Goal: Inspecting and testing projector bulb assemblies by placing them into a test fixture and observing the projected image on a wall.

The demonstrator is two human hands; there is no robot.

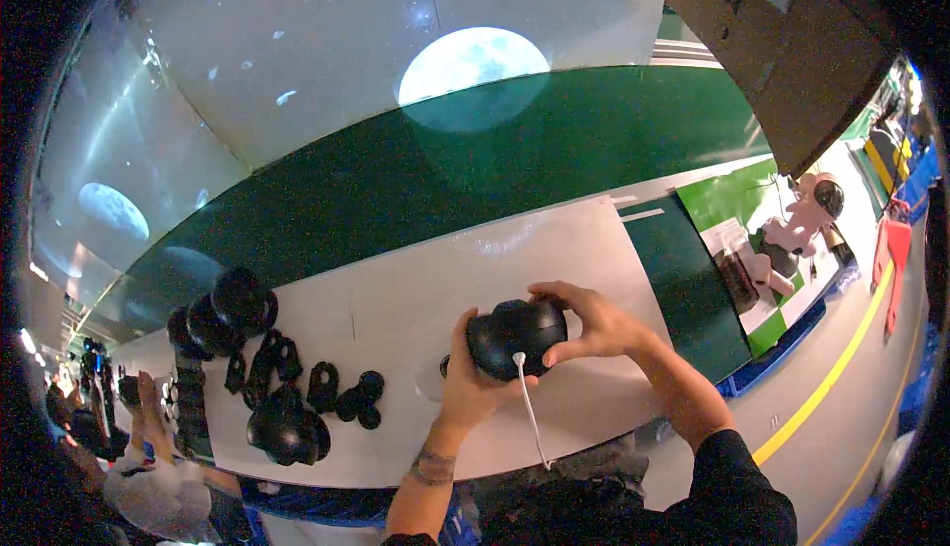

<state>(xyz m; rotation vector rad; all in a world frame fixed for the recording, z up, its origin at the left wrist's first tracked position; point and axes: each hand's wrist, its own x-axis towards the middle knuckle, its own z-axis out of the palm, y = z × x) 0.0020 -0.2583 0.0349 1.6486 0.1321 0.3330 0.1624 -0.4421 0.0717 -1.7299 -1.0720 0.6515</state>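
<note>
Both my hands hold a black, rounded projector [510, 338] with a glossy shell over the white tabletop [554, 249]. My left hand [465, 388] cups its left side and underside. On its right side, the thumb and fingers of my right hand [599, 323] grip the shell. A white cable [531, 412] is plugged into the face toward me and hangs toward the table's near edge. Left of my hands lie small round black parts [361, 397] and another black rounded shell [285, 432]. Ahead, a bright moon picture [473, 71] falls across the pale wall and green surface.
Stacked black round parts [223, 313] stand farther left, near a co-worker's hand [148, 407]. A brown cardboard box [782, 41] juts in at upper right. Below it, a white astronaut-shaped figure [807, 214] stands by a green sheet [722, 199]. A yellow floor line [831, 378] runs at right.
</note>
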